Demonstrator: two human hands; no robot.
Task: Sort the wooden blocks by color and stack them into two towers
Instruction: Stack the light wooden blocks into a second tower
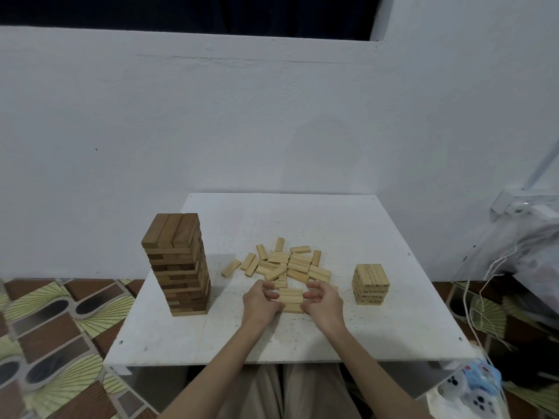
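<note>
- White square table set against painted wall; surface speckled.
- Dark wooden tower standing tall at left.
- Loose pale blocks scattered mid-table.
- Short pale tower at right.
- Small pale stack clasped between left hand and right hand, fingers curled round its ends.

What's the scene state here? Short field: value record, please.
surface: white table
dark tower: tall, upright, on the table's left side
light tower: short, upright, on the right side
loose light blocks: scattered pile at centre, between the towers
block group: a few light blocks side by side, nearest the person
left hand: fingers curled against the group's left end
right hand: fingers curled against the group's right end
progress: light blocks mostly unstacked
</note>
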